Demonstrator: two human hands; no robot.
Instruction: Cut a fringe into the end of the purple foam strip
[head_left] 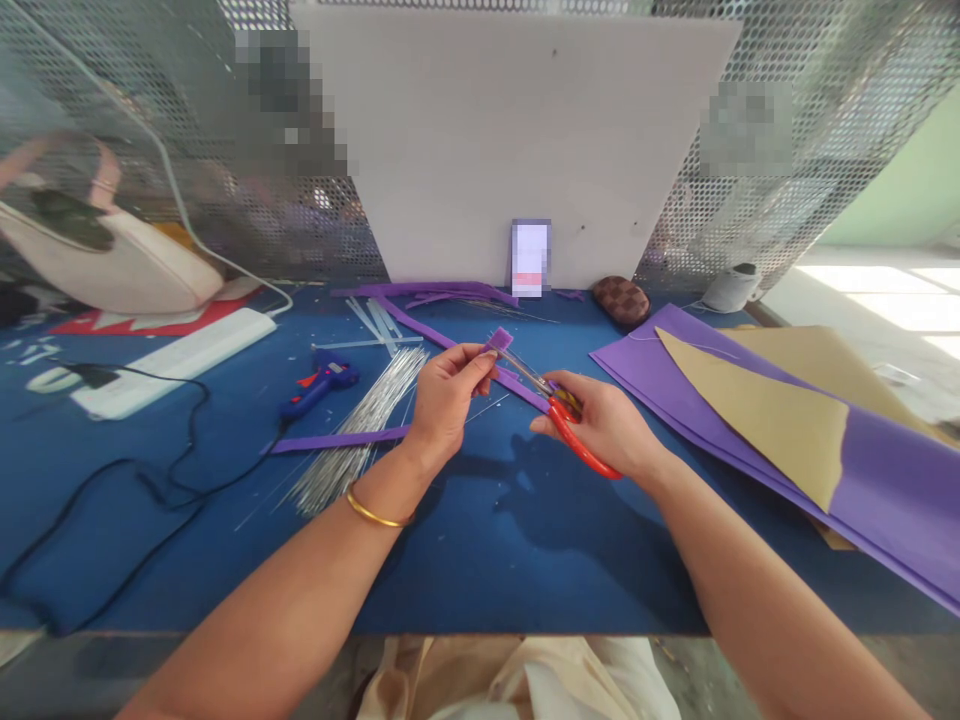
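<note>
Fingers (475, 372) on the left hand (441, 395) have a small purple piece (501, 339) pinched near its end, so it's up in the air over the middle of the blue bench (480, 590). Right hand (615, 420) is wrapped around red-handled scissors (574, 438), blades angled at that piece; from over here I can't tell if they're actually biting into it. 1 long purple strip (420, 327) runs across the bench behind the hands, and I can see another strip (300, 443) across a bundle of silver wires (379, 410). Blue glue gun (319, 385) is just left of the wires. Over on the right, purple sheets (900, 500) and tan sheets (765, 420) overlap. Phone (531, 250) is propped against the white board (480, 130).
</note>
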